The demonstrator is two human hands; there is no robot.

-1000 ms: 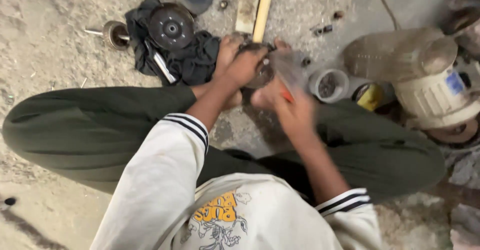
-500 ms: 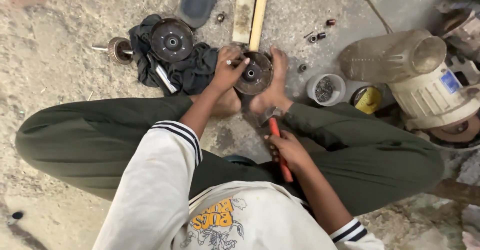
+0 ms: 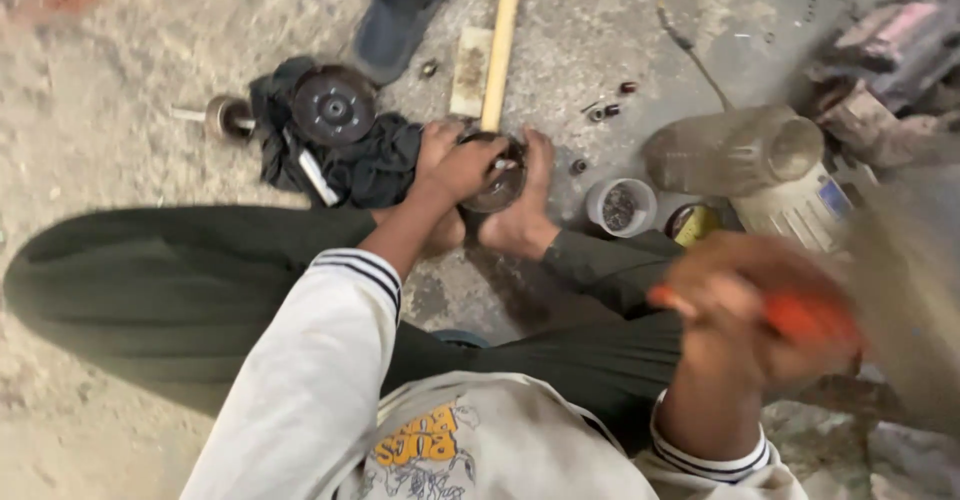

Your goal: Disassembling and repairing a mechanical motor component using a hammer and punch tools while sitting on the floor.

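Note:
I sit on the ground with my legs folded. A round dark metal part rests between my bare feet. My left hand grips the top of that part. My right hand is raised at the right, blurred, and closed around a red-handled tool. The tool's far end is a grey smear and I cannot make out its shape.
A black cloth carries a dark disc. Nearby lie a small spindle, a wooden stick, a flat block, a sandal, a white cup of small parts, a yellow tin and a dusty motor housing.
My right hand has lifted away from the round part, up and to the right, with the red-handled tool. My left hand stays on the part.

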